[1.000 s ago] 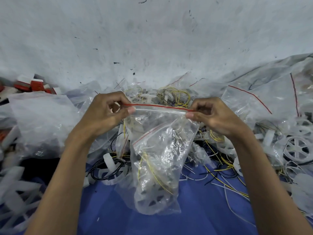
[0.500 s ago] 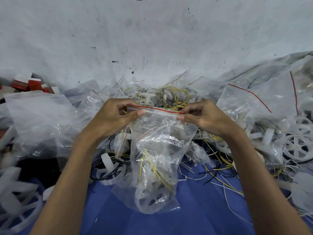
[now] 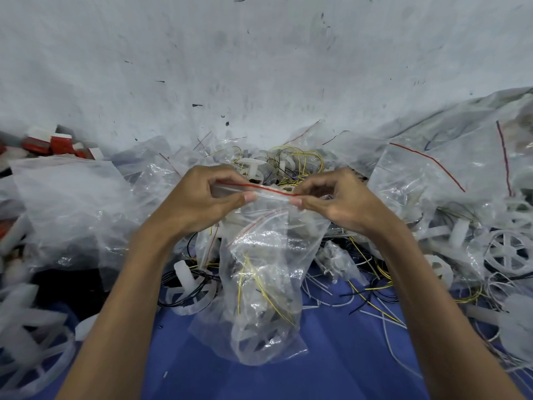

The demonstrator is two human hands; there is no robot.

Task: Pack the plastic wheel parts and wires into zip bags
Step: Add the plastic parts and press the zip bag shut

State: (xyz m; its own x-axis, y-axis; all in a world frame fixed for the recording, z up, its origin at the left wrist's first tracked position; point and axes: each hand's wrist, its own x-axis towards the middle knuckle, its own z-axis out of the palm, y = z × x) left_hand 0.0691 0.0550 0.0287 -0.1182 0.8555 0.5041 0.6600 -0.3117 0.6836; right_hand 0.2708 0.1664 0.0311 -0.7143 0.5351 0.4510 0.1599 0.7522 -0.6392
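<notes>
Over the blue tabletop (image 3: 331, 370), at centre: one clear zip bag (image 3: 265, 269), held up by both hands.

Left hand (image 3: 202, 200): the grip pinches the left end of the bag's mouth, with the thumb in front and the fingers curled behind.
Right hand (image 3: 340, 203): the grip pinches the mouth the same way, thumb against forefinger on the seal.
The two thumbs are near each other, with a short stretch of seal between them.

Orientation: the red strip (image 3: 259, 188) at the mouth runs left to right, its right end slightly lower. The bag's long axis runs from that strip down and toward the viewer. The mouth is at the far, upper end and the closed bottom at the near, lower end. Cannot tell whether the bottom touches the tabletop, or whether the seal is pressed shut along its whole length.

Contents: a white wheel part (image 3: 259, 339) sits low in the bag, its spokes showing through the film. Yellow wires (image 3: 271, 301) run roughly lengthwise above it.

Surroundings:
- A loose wheel (image 3: 187, 293) with black wire looped on it lies just left of the bag.
- Loose wires (image 3: 372, 301) in yellow, white and black are scattered to the right.
- Another wheel (image 3: 510, 252) lies at the far right.
- Crumpled empty bags (image 3: 66, 203) are heaped at left.
- Red-and-white blocks (image 3: 57, 142) sit at the far left, against the grey wall (image 3: 259, 67).
</notes>
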